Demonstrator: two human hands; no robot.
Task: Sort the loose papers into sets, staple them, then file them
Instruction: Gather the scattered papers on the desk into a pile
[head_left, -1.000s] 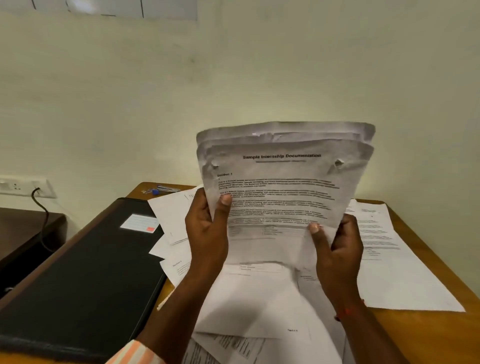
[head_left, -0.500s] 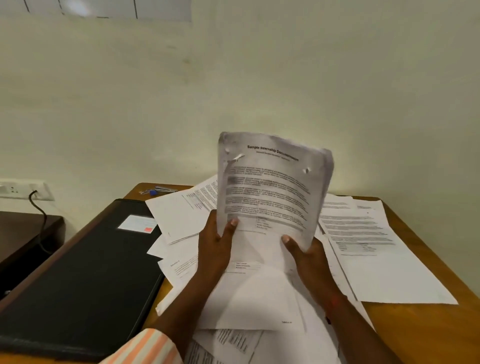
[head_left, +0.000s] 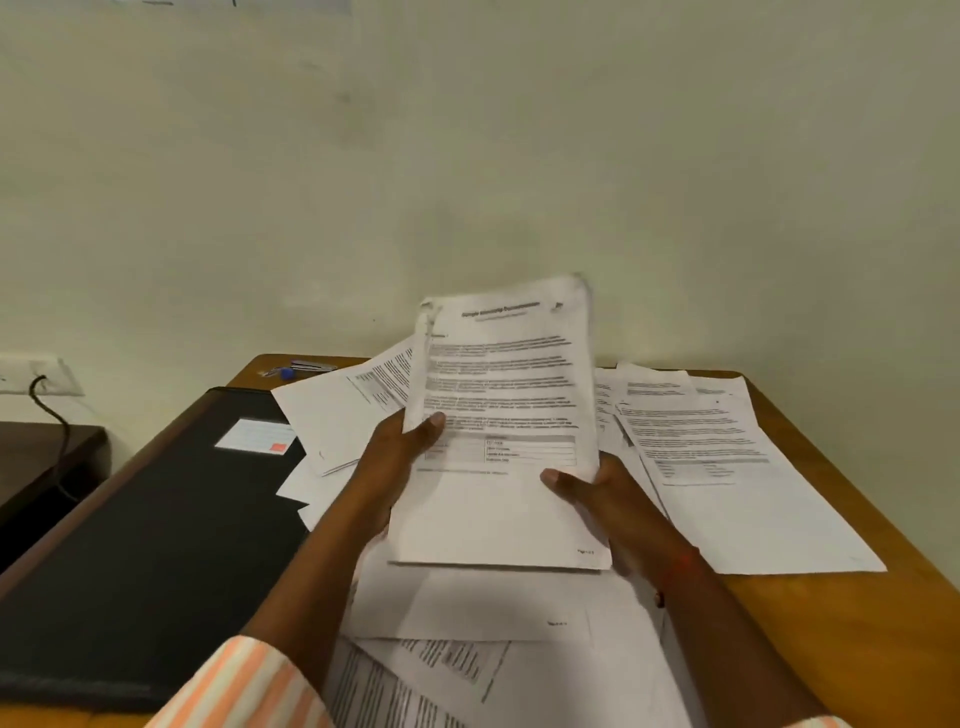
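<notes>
As left hand (head_left: 397, 460) and right hand (head_left: 597, 493) pinch its sides (thumbs atop), the sheaf (head_left: 506, 395) tilts.

On the surface (head_left: 857, 623): loose papers (head_left: 727, 467) across middle and right, a folder (head_left: 156, 545) along the left edge.
A held set (head_left: 509, 415) stands above the papers; perhaps a stapler (head_left: 311, 365) at the far left corner.

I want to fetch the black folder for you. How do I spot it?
Find the wooden table against the pale wall. On its left side, beside the scattered white papers, lies the black folder. It is the only big dark flat thing there, with a small white label marked orange on its cover.
</notes>
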